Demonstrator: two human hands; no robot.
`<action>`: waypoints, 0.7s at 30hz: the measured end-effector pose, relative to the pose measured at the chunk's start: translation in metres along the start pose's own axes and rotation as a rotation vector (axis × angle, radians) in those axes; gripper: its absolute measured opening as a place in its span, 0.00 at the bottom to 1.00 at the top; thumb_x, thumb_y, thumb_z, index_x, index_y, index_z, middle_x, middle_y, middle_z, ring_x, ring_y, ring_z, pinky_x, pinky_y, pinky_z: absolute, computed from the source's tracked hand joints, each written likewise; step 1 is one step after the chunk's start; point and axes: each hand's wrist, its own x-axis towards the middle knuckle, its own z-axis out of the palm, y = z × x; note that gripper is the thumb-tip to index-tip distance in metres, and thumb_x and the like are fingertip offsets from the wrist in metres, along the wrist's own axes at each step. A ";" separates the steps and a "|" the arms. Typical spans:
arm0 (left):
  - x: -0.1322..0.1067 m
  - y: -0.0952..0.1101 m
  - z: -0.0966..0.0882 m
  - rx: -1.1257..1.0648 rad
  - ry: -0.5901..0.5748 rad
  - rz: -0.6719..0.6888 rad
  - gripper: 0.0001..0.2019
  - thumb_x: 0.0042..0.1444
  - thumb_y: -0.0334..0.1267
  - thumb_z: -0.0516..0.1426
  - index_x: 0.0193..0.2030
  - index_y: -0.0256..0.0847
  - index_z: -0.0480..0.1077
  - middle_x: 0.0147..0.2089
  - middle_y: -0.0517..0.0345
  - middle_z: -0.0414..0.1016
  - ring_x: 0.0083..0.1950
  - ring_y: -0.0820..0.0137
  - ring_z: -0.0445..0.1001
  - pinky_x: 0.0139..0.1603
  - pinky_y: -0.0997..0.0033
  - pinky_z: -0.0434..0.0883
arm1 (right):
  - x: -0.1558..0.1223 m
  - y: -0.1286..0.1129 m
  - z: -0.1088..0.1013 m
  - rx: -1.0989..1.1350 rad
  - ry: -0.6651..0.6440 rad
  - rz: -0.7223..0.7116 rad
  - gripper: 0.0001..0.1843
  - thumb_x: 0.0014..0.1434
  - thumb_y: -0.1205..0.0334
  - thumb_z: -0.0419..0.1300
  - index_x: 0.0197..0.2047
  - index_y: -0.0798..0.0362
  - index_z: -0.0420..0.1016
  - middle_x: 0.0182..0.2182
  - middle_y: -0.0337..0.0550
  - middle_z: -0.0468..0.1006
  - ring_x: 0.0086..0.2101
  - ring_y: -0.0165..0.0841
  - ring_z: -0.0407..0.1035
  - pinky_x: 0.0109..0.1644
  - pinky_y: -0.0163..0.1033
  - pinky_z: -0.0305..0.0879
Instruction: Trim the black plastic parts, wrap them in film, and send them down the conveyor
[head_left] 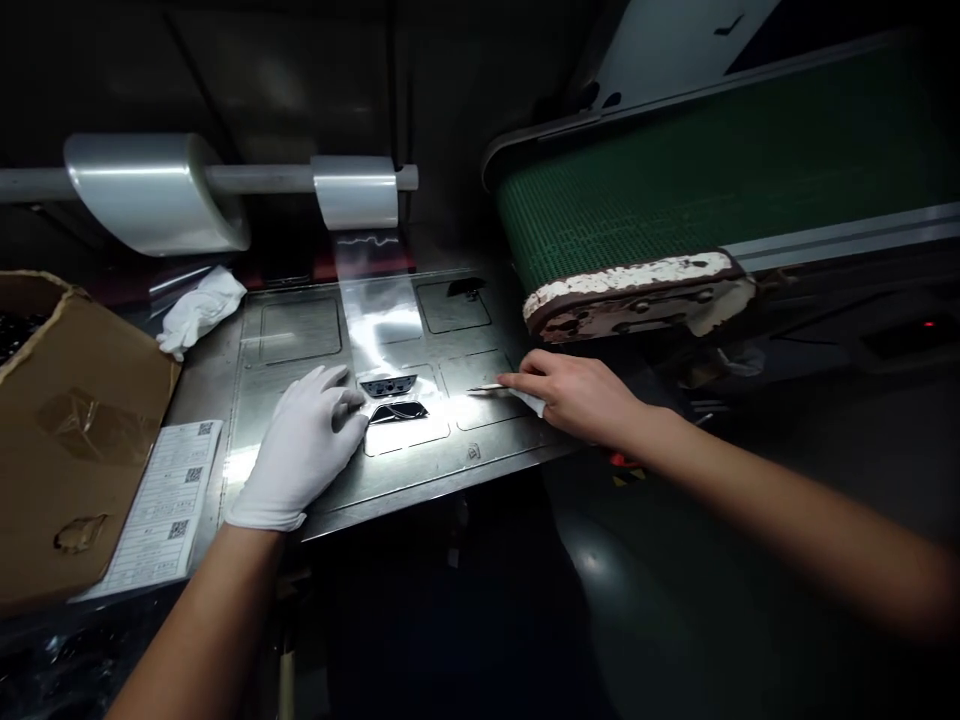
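My left hand [304, 445] wears a white glove and lies with fingers spread on a metal work plate [420, 470], its fingertips touching two small dark curved parts [391, 398] that lie one behind the other under a strip of clear film [379, 310]. My bare right hand [577, 395] is closed in a pinch on a thin blade-like tool [487, 389] that points left toward the parts, with a scrap of white material under the fingers.
Two rolls of clear film [352, 192] hang on a bar behind the plate. A crumpled white cloth [201, 308] lies at the back left. A cardboard box [67, 420] and a printed label sheet [161, 505] sit at the left. A green conveyor belt [705, 170] rises at the right.
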 end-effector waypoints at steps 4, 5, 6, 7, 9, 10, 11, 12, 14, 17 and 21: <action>-0.001 0.007 -0.004 0.034 0.022 -0.008 0.12 0.63 0.46 0.59 0.46 0.44 0.79 0.61 0.45 0.75 0.65 0.51 0.71 0.65 0.49 0.71 | -0.028 0.012 0.023 0.103 0.118 0.124 0.41 0.52 0.81 0.53 0.66 0.47 0.75 0.53 0.49 0.77 0.47 0.40 0.72 0.43 0.40 0.66; -0.001 0.012 -0.005 0.066 0.015 0.009 0.12 0.62 0.46 0.60 0.46 0.43 0.79 0.58 0.45 0.76 0.62 0.51 0.73 0.61 0.50 0.72 | -0.029 0.010 0.029 0.145 0.149 0.142 0.42 0.51 0.82 0.53 0.67 0.49 0.74 0.55 0.51 0.76 0.50 0.42 0.71 0.47 0.42 0.68; 0.000 0.019 -0.006 0.114 -0.007 0.046 0.12 0.62 0.45 0.60 0.47 0.43 0.79 0.55 0.46 0.77 0.58 0.51 0.75 0.58 0.51 0.73 | -0.027 0.008 0.035 0.186 0.178 0.153 0.43 0.50 0.82 0.53 0.67 0.51 0.73 0.56 0.52 0.76 0.52 0.44 0.70 0.50 0.44 0.69; 0.002 0.026 -0.007 0.171 -0.041 0.100 0.11 0.62 0.43 0.59 0.47 0.43 0.80 0.52 0.47 0.78 0.54 0.52 0.76 0.56 0.52 0.73 | -0.024 0.004 0.041 0.223 0.206 0.159 0.43 0.49 0.82 0.53 0.67 0.52 0.73 0.57 0.53 0.76 0.53 0.46 0.69 0.53 0.46 0.69; 0.005 0.040 -0.005 0.280 -0.114 0.218 0.11 0.63 0.37 0.57 0.47 0.43 0.80 0.47 0.48 0.80 0.49 0.53 0.76 0.53 0.52 0.73 | -0.017 -0.004 0.051 0.280 0.262 0.170 0.42 0.48 0.82 0.54 0.67 0.55 0.74 0.57 0.54 0.76 0.54 0.47 0.67 0.57 0.50 0.69; 0.007 0.046 -0.003 0.323 -0.137 0.261 0.11 0.63 0.34 0.55 0.46 0.43 0.80 0.45 0.48 0.80 0.47 0.53 0.76 0.52 0.52 0.72 | -0.014 -0.007 0.056 0.303 0.293 0.179 0.41 0.48 0.81 0.54 0.66 0.56 0.74 0.57 0.55 0.76 0.54 0.48 0.67 0.58 0.51 0.68; 0.009 0.050 0.000 0.354 -0.144 0.284 0.13 0.63 0.31 0.54 0.45 0.42 0.80 0.43 0.47 0.80 0.46 0.52 0.76 0.51 0.51 0.71 | -0.011 -0.009 0.059 0.329 0.329 0.190 0.39 0.49 0.81 0.54 0.65 0.57 0.75 0.57 0.56 0.76 0.54 0.48 0.67 0.59 0.51 0.68; 0.011 0.052 0.003 0.374 -0.139 0.292 0.13 0.61 0.29 0.53 0.44 0.40 0.79 0.42 0.45 0.80 0.46 0.51 0.76 0.51 0.49 0.71 | -0.010 -0.010 0.062 0.356 0.367 0.202 0.37 0.50 0.80 0.54 0.64 0.58 0.75 0.56 0.56 0.76 0.54 0.48 0.67 0.59 0.52 0.68; 0.013 0.052 0.008 0.392 -0.113 0.287 0.14 0.59 0.26 0.52 0.42 0.38 0.79 0.39 0.43 0.79 0.44 0.49 0.76 0.49 0.48 0.71 | -0.010 -0.009 0.064 0.412 0.447 0.222 0.33 0.53 0.78 0.54 0.62 0.60 0.76 0.53 0.57 0.78 0.52 0.48 0.68 0.60 0.53 0.67; 0.004 0.048 0.009 0.353 -0.046 0.276 0.13 0.59 0.25 0.53 0.41 0.38 0.79 0.37 0.45 0.79 0.43 0.51 0.77 0.49 0.49 0.73 | -0.017 -0.007 0.061 0.503 0.576 0.257 0.25 0.59 0.74 0.54 0.58 0.59 0.78 0.51 0.58 0.78 0.52 0.49 0.69 0.60 0.56 0.66; -0.039 0.049 0.004 0.173 0.141 0.220 0.11 0.65 0.27 0.54 0.44 0.40 0.78 0.54 0.45 0.78 0.60 0.53 0.75 0.62 0.48 0.74 | -0.038 -0.044 0.054 0.658 0.707 0.266 0.17 0.66 0.66 0.53 0.53 0.55 0.78 0.48 0.57 0.78 0.52 0.48 0.71 0.57 0.56 0.69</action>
